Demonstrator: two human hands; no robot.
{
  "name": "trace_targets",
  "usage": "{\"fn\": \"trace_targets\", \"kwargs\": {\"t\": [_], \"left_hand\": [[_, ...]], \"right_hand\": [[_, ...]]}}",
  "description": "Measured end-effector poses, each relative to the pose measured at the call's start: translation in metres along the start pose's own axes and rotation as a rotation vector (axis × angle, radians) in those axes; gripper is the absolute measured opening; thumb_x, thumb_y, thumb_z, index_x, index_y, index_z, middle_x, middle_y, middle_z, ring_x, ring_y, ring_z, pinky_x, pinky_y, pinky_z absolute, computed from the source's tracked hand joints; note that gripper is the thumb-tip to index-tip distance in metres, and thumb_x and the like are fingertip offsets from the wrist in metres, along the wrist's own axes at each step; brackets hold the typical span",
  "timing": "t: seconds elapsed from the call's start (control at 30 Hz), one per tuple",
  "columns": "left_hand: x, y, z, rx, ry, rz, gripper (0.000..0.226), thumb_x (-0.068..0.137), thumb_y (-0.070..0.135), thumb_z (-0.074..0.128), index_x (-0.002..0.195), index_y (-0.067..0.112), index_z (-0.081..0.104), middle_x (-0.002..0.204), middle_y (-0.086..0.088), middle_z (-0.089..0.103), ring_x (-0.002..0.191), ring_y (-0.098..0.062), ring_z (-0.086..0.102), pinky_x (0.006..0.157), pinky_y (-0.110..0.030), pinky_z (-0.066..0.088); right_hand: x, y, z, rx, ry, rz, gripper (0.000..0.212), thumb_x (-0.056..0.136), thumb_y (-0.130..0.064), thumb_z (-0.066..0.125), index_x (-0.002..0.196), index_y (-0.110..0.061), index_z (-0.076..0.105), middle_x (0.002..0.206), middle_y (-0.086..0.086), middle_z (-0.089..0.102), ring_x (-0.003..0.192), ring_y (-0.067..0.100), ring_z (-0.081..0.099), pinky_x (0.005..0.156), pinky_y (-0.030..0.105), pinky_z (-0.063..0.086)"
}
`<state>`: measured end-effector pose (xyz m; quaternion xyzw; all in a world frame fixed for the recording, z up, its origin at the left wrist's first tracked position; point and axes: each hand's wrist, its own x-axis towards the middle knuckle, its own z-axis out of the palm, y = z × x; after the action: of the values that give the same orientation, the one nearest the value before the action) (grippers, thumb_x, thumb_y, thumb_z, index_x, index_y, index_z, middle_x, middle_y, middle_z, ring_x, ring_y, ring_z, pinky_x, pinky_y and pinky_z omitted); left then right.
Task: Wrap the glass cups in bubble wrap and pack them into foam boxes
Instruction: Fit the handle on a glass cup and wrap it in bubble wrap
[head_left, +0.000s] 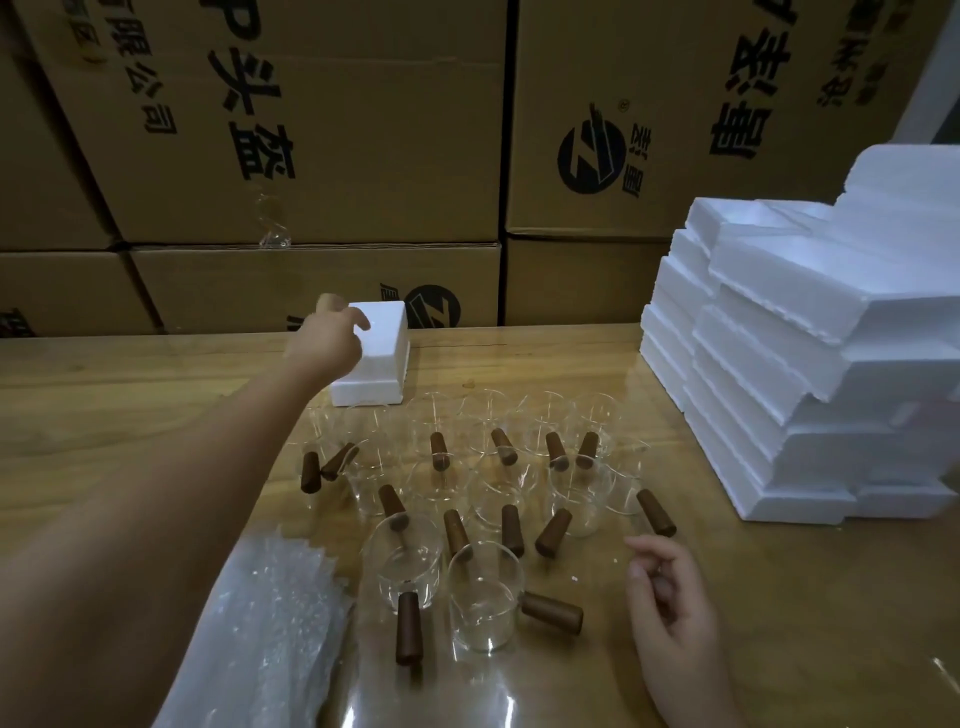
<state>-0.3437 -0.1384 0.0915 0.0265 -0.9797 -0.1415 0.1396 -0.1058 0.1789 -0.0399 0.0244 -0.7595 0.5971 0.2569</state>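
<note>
Several clear glass cups (483, 597) with brown wooden handles stand grouped in the middle of the wooden table (130, 405). A closed white foam box (382, 358) sits behind them, near the table's far edge. My left hand (330, 335) reaches far forward and rests on the box's top left side, fingers spread over it. My right hand (670, 592) hovers low over the table to the right of the cups, its fingers loosely curled and holding nothing. Bubble wrap (275, 623) lies at the near left, partly under my left forearm.
A tall stack of white foam boxes (789, 364) fills the table's right side. Large printed cardboard cartons (337, 130) form a wall right behind the table. Bare wood shows at the far left and near right.
</note>
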Motion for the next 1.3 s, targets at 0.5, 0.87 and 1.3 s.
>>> {"fn": "trace_targets", "kwargs": {"t": [0.5,0.87,1.3], "left_hand": [[-0.216,0.166,-0.021,-0.910,-0.138,0.041,0.020,0.092,0.033,0.057,0.074,0.026,0.059,0.063,0.008,0.061,0.049,0.002,0.051,0.047,-0.013,0.043],[-0.318,0.128,0.057,-0.995,-0.184,0.169,0.026,0.092,0.014,0.061,0.067,0.007,0.061,0.053,0.005,0.048,0.052,-0.003,0.042,0.056,-0.023,0.036],[-0.305,0.115,0.069,-1.232,-0.265,-0.029,0.029,0.095,0.017,0.054,0.069,0.014,0.066,0.048,0.002,0.054,0.039,-0.008,0.043,0.044,-0.016,0.035]], "right_hand": [[-0.001,-0.009,-0.003,-0.005,-0.044,-0.015,0.051,0.090,0.003,0.054,0.092,-0.048,0.057,0.070,-0.013,0.052,0.054,0.005,0.044,0.051,0.015,0.037],[0.001,-0.013,0.001,-0.016,-0.325,0.050,0.016,0.088,-0.017,0.064,0.087,-0.033,0.065,0.064,0.004,0.058,0.058,0.012,0.051,0.057,0.024,0.042],[0.002,-0.014,0.003,-0.121,-0.412,0.067,0.014,0.087,-0.018,0.067,0.077,-0.028,0.066,0.063,-0.010,0.054,0.057,-0.001,0.045,0.056,0.011,0.036]]}}
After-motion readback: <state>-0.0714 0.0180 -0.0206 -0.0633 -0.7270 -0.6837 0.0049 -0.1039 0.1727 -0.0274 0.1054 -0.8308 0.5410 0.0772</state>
